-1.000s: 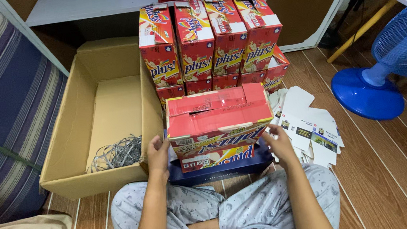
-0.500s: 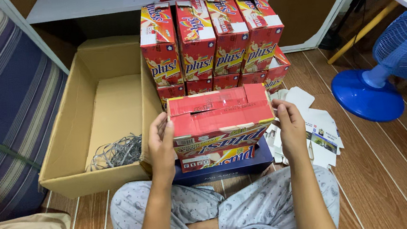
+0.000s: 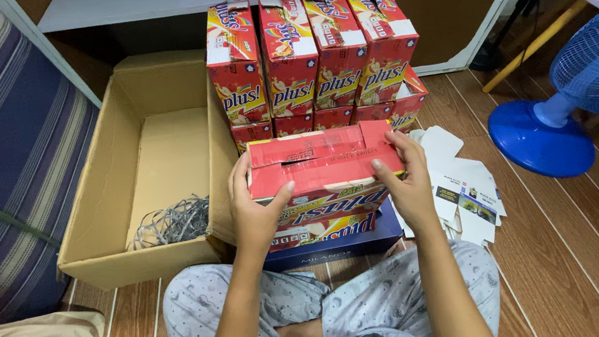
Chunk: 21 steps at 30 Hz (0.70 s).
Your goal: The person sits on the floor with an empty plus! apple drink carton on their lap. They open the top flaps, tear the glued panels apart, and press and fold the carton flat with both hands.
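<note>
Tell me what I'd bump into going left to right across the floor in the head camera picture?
Striped cushion → open cardboard box → red carton held by both hands → loose flat cards → blue fan.

Home room: wooden floor [image 3: 581, 252], striped mattress [image 3: 3, 165], blue standing fan [image 3: 561, 109], white shelf [image 3: 134, 6].

Lighting was pretty even and soft, looked like indoor light coming from above, nothing harsh. The red carton [image 3: 324, 160] had a mild sheen along its top face but no real glare. Shadows were weak: a dark patch under the white shelf [image 3: 133, 4] behind the stacked cartons [image 3: 311, 59], and some shade inside the cardboard box [image 3: 161, 159] along its near wall. Focus was sharp through the middle. Colours were punchy. There was a bit of wide-angle stretch at the edges, where the blue fan [image 3: 561, 109] and the striped fabric [image 3: 3, 165] leaned outward.
</note>
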Available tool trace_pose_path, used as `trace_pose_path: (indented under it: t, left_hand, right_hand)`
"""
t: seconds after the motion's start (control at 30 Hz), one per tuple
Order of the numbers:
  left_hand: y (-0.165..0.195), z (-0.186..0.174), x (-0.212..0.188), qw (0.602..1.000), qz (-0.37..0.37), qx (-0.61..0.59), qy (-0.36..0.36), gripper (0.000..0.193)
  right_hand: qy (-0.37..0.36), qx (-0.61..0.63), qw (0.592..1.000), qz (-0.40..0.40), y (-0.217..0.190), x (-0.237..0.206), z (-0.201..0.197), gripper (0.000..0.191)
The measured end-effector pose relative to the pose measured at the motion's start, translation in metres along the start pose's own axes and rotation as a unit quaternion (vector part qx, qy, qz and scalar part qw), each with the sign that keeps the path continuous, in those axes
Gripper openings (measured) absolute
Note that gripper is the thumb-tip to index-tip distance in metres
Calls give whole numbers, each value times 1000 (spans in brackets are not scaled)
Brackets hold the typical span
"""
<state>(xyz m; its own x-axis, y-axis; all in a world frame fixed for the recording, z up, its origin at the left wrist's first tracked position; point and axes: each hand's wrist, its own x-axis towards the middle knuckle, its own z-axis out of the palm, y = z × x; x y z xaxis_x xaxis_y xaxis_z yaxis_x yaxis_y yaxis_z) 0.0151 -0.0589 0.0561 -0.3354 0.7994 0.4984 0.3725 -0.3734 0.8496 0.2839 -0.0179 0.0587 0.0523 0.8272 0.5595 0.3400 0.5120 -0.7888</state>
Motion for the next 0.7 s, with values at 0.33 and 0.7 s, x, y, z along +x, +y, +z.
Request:
trace_pose_path:
  t: [0.33, 0.7]
  left_hand:
    - [3, 2, 5, 998, -8, 64, -15, 94]
    - [-1, 5, 3, 998, -22, 63, -19, 95]
  right_hand:
    - [5, -49, 999, 0, 0, 3, 6, 55]
    - [-9, 52, 995, 85, 4, 1, 11, 68]
